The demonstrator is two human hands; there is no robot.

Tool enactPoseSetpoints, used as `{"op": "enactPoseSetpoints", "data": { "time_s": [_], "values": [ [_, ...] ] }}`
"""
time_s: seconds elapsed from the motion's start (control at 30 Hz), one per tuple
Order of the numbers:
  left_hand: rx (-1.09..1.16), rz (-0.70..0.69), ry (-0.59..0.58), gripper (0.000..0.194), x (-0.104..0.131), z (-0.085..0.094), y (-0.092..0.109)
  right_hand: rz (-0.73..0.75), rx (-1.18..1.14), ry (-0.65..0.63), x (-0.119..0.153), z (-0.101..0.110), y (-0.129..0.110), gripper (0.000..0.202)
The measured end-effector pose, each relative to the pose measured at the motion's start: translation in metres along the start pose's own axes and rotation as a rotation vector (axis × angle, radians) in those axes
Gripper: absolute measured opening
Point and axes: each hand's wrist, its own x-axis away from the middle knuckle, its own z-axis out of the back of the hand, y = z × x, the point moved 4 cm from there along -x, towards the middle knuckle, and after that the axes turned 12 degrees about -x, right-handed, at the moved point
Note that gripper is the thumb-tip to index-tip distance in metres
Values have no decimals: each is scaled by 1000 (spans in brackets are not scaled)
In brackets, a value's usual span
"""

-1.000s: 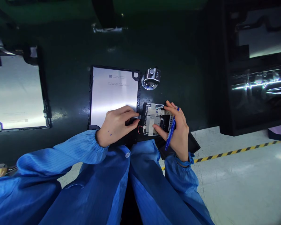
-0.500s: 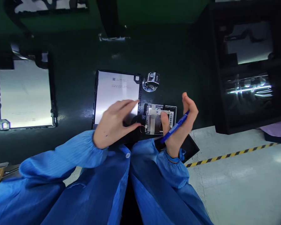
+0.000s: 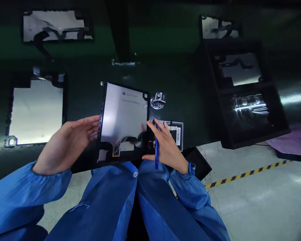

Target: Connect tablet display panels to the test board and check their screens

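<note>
A display panel with a silvery back and black frame lies in front of me, a dark ribbon cable near its lower edge. My left hand is at its left edge, fingers stretched out and their tips at the frame. At the right edge, my right hand has its fingers spread around the lower corner. A blue pen is held in that hand, lying across the fingers. Partly hidden beneath the right hand is a small circuit board with a barcode label.
A shiny metal piece sits right of the panel. Another display panel lies at left, with one more behind. A black divided box at right holds a panel and clear glossy material. A black tray lies below the table's edge.
My left hand has moved left from over the panel to its left edge. My right hand has come left to the right edge, its pen turned upright. The ribbon cable is now uncovered.
</note>
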Motion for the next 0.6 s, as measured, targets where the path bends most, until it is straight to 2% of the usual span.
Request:
{"op": "enactPoseSetpoints", "data": {
  "time_s": [0.1,0.17,0.23,0.27,0.3,0.33,0.4,0.47,0.5,0.53,0.6],
  "values": [
    [82,-238,-75,43,12,-27,36,7,-265,197,-2,19,-19,95],
    [59,-419,-286,45,23,-51,55,15,-422,330,-3,37,-35,87],
    [-46,-533,-549,40,30,-70,59,-12,-459,425,-1,56,-45,81],
    [-104,-553,-621,37,28,-75,55,-42,-435,466,0,66,-46,77],
    [-145,-542,-624,35,22,-77,48,-76,-400,502,2,74,-45,72],
    [-147,-511,-553,34,12,-75,39,-102,-366,531,3,80,-41,67],
    [-23,-406,-255,35,-13,-63,19,-120,-342,581,2,83,-31,59],
    [182,-294,-10,38,-33,-52,1,-106,-388,630,-4,73,-24,56],
    [289,-237,34,42,-39,-50,-5,-91,-424,651,-8,64,-23,56],
    [382,-168,31,47,-43,-50,-9,-74,-461,665,-14,53,-24,57],
    [503,13,-26,59,-45,-51,-12,-27,-518,661,-26,32,-30,58]
  ]
}}
